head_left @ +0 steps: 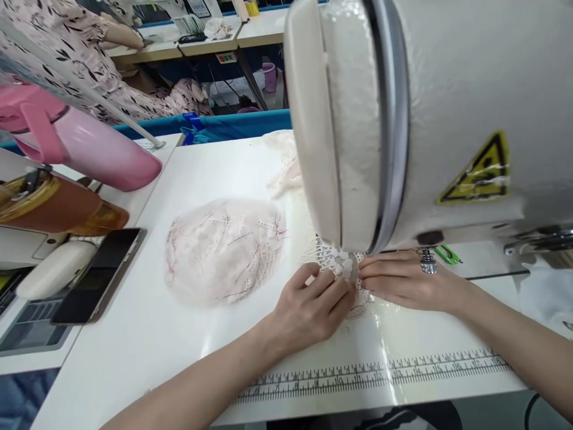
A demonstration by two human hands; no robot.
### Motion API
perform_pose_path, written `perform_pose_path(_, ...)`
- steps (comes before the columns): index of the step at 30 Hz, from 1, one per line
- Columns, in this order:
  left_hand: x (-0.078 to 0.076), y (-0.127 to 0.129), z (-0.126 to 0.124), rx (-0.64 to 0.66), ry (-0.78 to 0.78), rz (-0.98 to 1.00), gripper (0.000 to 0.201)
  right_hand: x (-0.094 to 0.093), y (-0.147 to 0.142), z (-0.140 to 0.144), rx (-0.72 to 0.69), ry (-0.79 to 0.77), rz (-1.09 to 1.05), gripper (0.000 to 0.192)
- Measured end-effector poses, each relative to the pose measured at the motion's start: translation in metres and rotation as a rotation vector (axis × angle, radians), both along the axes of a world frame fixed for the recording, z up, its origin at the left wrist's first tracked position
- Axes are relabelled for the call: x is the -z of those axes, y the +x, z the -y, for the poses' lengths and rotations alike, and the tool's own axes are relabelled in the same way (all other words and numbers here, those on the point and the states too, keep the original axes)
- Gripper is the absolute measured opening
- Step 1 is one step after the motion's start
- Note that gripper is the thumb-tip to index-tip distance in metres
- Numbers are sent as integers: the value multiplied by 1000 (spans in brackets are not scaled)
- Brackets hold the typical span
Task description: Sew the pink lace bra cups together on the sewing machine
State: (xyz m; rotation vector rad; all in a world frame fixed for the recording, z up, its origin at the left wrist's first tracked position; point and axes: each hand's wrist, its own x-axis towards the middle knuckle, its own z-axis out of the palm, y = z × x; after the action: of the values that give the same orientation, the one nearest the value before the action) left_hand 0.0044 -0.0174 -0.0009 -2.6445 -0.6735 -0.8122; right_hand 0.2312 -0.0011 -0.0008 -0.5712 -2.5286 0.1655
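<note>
**Lace piece pinned under 2 hands at the sewing machine**

Lace piece (pixel 333 260), white and openwork, lies flat on the white table (pixel 147 334) right at the foot of the sewing machine head (pixel 403 119), with both hands pressing on it from either side.

Far left, a pink flask (pixel 85 143) lies tilted above an amber bottle (pixel 54 206), and a dark phone (pixel 101 275) rests beside them at the table's edge. Behind these, a person in a patterned garment (pixel 67 48) sits at another bench.

Further right, a rounded pile of pale pink lace fabric (pixel 224 248) sits on the table, near the hands but apart from them. More pale fabric (pixel 282 161) lies behind it, next to the machine.

The left hand (pixel 313 304) rests palm down, fingers curled, their tips holding the lace piece's near edge against the table. Just beside it, fingertips almost touching, the right hand (pixel 405 280) lies flat with fingers stretched toward the needle area, pressing the same piece; it grips nothing else. The needle itself is hidden behind the machine head.

A printed ruler strip (pixel 380 373) runs along the table's front edge below both forearms. A green clipper (pixel 447 255) lies just beyond the right hand, and a yellow warning label (pixel 477 170) sits on the machine body.
</note>
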Motion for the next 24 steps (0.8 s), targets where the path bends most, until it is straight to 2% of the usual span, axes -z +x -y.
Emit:
perform_pose_path(6,1,-4,-2,47,-175,-49,24,1,-2,0,-2,-33,-80,16)
perform_pose_path(10,2,-7,-1,56,-277,-56,22,6,-2,3,45,-19,-61,19)
perform_pose_path(19,4,-2,-1,52,-292,-11,33,3,1,3,162,163,-45,14)
perform_pose_path(24,7,-2,-2,42,-303,-8,34,3,3,2,208,210,7,16)
